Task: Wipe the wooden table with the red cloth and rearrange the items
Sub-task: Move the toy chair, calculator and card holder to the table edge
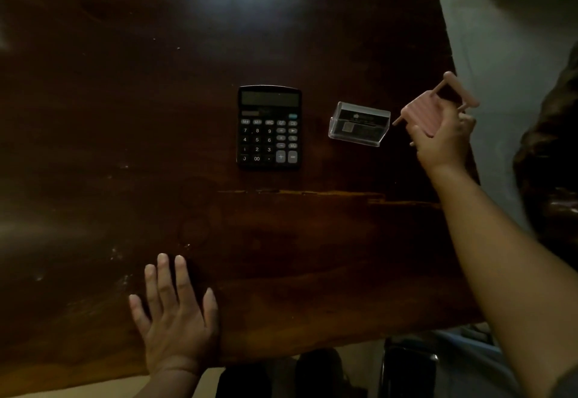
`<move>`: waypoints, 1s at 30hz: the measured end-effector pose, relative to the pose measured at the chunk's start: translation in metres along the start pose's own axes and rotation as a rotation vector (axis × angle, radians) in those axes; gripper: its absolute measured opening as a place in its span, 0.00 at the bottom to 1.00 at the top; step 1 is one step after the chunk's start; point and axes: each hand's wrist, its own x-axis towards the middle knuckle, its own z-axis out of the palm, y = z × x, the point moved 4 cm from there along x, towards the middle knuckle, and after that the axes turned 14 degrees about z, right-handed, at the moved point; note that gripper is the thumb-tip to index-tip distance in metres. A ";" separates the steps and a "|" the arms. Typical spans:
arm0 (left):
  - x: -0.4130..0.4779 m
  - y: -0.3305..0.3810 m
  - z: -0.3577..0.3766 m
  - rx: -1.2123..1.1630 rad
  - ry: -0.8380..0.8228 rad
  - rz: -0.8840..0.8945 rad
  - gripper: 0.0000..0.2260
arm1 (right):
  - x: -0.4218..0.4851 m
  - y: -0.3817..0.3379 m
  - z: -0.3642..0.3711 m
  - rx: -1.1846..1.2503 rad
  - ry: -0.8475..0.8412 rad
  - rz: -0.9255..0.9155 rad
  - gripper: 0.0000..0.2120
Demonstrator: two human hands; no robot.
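The dark wooden table (pixel 156 116) fills most of the view. A black calculator (pixel 269 127) lies at its middle. Just right of it stands a clear plastic card holder (pixel 359 124) with dark cards inside. My right hand (pixel 444 141) grips a small pink miniature chair (pixel 420 110) above the table near its right edge, to the right of the card holder. Flat on the wood near the front edge rests my left hand (pixel 175 313), fingers straight and spread. No red cloth is in view.
The table's right edge runs diagonally beside a grey floor (pixel 500 38). A dark carved object (pixel 550 153) sits at the far right. Below the front edge are dark shapes and a chair frame (pixel 406 366).
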 end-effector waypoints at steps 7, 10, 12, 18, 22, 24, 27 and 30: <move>0.000 0.000 0.001 0.039 -0.013 0.005 0.33 | -0.025 0.002 -0.004 -0.040 0.041 -0.059 0.35; -0.001 0.001 0.001 0.042 -0.012 0.005 0.33 | -0.063 0.003 -0.002 -0.032 0.106 -0.053 0.35; -0.001 0.002 0.001 0.044 -0.008 0.013 0.33 | -0.094 -0.004 0.008 -0.035 0.111 -0.066 0.33; 0.000 0.001 0.001 0.046 0.000 0.026 0.34 | -0.175 -0.052 0.058 0.035 -0.045 -0.221 0.33; -0.001 0.000 0.001 0.039 0.004 0.033 0.33 | -0.182 -0.095 0.086 0.033 -0.159 -0.332 0.34; -0.001 -0.001 0.001 0.036 0.002 0.035 0.34 | -0.172 -0.115 0.098 0.011 -0.213 -0.352 0.35; -0.002 -0.001 0.002 0.036 -0.008 0.043 0.34 | -0.143 -0.141 0.112 -0.036 -0.243 -0.371 0.35; -0.001 -0.001 0.002 0.032 -0.007 0.049 0.34 | -0.112 -0.164 0.125 -0.057 -0.289 -0.401 0.32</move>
